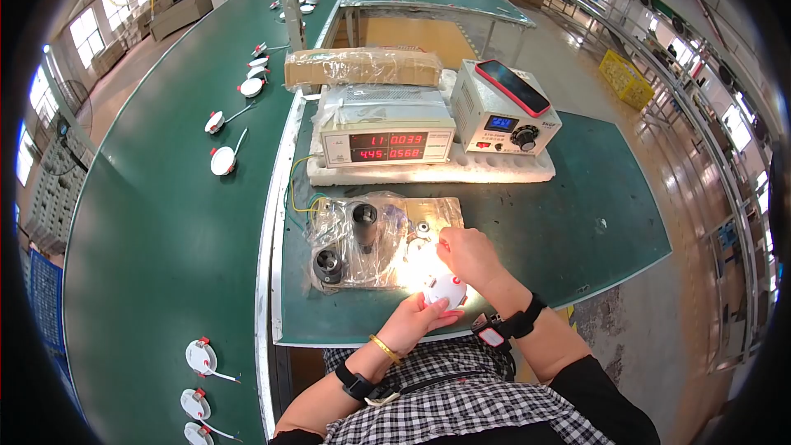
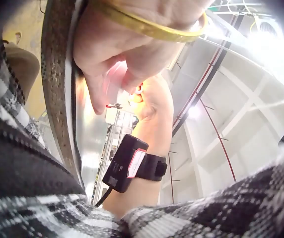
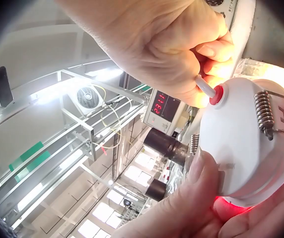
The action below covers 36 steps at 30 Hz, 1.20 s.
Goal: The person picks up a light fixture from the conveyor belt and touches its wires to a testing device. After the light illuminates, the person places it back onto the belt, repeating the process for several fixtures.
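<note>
A white round downlight [image 1: 446, 290] glows brightly just above the table's front edge. My left hand [image 1: 409, 323] grips its body, thumb on the back housing and fingers underneath. My right hand [image 1: 476, 257] pinches the light's white cable [image 3: 205, 87] close to the red grommet [image 3: 217, 95], its fingers curled. A coiled spring [image 3: 264, 114] sits on the housing's side in the right wrist view. Behind the hands lies a plastic-wrapped board [image 1: 387, 251] with two black sockets, one upright socket [image 1: 364, 218] and a nearer socket [image 1: 327, 264]. The cable's far end is hidden by my right hand.
A power meter [image 1: 391, 147] with red digits and a grey regulator box [image 1: 504, 111] stand on white foam [image 1: 503, 169]. A phone [image 1: 512, 88] lies on the box, a taped carton [image 1: 362, 67] on the meter. Several downlights line the green belt [image 1: 156, 239] at left.
</note>
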Available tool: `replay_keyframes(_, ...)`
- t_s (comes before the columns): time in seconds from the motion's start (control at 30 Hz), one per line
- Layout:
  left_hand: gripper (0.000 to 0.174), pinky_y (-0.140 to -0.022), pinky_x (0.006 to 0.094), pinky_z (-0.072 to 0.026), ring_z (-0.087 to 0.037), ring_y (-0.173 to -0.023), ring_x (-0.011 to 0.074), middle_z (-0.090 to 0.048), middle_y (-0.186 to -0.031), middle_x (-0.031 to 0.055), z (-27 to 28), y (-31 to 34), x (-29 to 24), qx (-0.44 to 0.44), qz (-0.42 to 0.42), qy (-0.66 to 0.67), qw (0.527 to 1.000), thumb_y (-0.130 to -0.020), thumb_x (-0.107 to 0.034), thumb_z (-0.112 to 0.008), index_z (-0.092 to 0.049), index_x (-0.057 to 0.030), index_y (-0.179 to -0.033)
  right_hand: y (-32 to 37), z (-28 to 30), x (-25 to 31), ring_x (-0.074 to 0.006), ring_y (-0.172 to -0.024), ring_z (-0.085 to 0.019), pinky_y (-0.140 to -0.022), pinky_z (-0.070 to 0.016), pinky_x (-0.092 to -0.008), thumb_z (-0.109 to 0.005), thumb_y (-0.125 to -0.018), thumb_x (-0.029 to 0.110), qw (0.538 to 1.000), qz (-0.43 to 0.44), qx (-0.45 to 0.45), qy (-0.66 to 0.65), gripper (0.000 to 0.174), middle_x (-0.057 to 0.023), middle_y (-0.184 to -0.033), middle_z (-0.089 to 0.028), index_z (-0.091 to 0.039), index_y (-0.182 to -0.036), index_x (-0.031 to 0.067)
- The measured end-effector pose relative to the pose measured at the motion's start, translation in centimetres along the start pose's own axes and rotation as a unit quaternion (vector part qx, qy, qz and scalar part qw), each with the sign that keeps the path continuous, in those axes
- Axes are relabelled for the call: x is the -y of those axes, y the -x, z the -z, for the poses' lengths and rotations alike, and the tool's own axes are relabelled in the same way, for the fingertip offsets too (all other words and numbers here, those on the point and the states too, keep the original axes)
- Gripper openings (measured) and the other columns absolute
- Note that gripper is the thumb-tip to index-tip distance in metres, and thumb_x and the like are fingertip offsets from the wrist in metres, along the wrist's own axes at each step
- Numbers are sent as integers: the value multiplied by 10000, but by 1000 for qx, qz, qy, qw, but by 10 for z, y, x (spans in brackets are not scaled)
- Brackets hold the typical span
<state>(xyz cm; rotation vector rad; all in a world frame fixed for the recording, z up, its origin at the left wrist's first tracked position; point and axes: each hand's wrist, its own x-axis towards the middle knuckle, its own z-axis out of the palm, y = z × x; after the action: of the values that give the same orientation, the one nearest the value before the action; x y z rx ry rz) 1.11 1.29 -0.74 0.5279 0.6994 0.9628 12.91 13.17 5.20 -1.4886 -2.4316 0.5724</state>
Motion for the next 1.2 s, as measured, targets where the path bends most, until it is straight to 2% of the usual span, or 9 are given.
replay_keyframes(0.6,558,-972,360,-479,-589,-1083,307,-546,-1206,231,-4,2,-10,5,6,93,996,-1013,-371,-326,-399,125,-1258,-1,-3,-2,-382,-712,-636,-645,-502,-476,-565,-796,181,1000,12,-19,-1,183,-209,-713,-628,-618,-744,14)
replay_keyframes(0.77,451,-860,328,-524,-637,-984,240,-588,-1159,155,6,29,-18,-15,20,-14,1000,-978,-337,-471,-437,2,-1273,7,2,8,-379,-671,-616,-609,-488,-439,-567,-822,213,990,64,-18,-125,220,-199,-714,-623,-617,-792,1)
replay_keyframes(0.87,336,-639,221,-504,-631,-756,101,-637,-946,41,39,98,-57,-151,-13,-172,973,-950,-296,-542,-540,-31,-1156,23,24,24,-161,-554,-580,-538,-449,-283,-587,-885,245,957,7,27,-290,253,-98,-618,-598,-628,-858,-3)
replay_keyframes(0.93,287,-598,173,-461,-540,-653,31,-589,-807,-26,63,152,-91,-277,-94,-217,931,-932,-254,-569,-564,-45,-1129,29,26,16,-76,-568,-555,-528,-430,-243,-578,-898,200,939,-7,-7,-344,222,-47,-606,-584,-619,-878,-17)
replay_keyframes(1.0,299,-626,214,-477,-574,-694,72,-622,-860,-3,98,206,-123,-372,-79,-326,865,-902,-276,-603,-608,-33,-1077,30,25,-2,-72,-566,-551,-526,-427,-237,-575,-897,184,940,-13,-12,-341,209,-37,-608,-581,-618,-880,-20)
replay_keyframes(1.03,320,-646,245,-492,-600,-707,111,-645,-882,20,113,227,-138,-415,-49,-398,817,-883,-289,-622,-621,-20,-1056,30,25,-10,-69,-564,-547,-524,-424,-231,-573,-896,167,941,-32,-22,-337,196,-28,-610,-578,-616,-882,-24)
replay_keyframes(1.1,369,-782,331,-500,-632,-863,245,-657,-989,107,139,254,-164,-463,2,-601,651,-843,-322,-645,-638,-1,-1026,31,26,-20,-67,-560,-542,-524,-424,-228,-573,-896,167,940,-46,-25,-336,195,-27,-610,-577,-620,-882,-22)
replay_keyframes(1.13,369,-782,331,-500,-632,-863,245,-657,-989,107,145,248,-176,-467,-2,-600,649,-843,-322,-645,-638,-1,-1026,31,25,-22,-66,-556,-538,-524,-423,-224,-572,-896,166,940,-68,-29,-333,194,-27,-611,-576,-623,-882,-21)
replay_keyframes(1.2,428,-913,383,-450,-576,-1030,329,-613,-1118,173,156,226,-205,-514,-83,-685,509,-824,-344,-652,-617,-5,-1084,30,24,-24,-66,-554,-536,-523,-422,-222,-569,-897,162,938,-72,-36,-337,191,-23,-613,-576,-625,-883,-20)
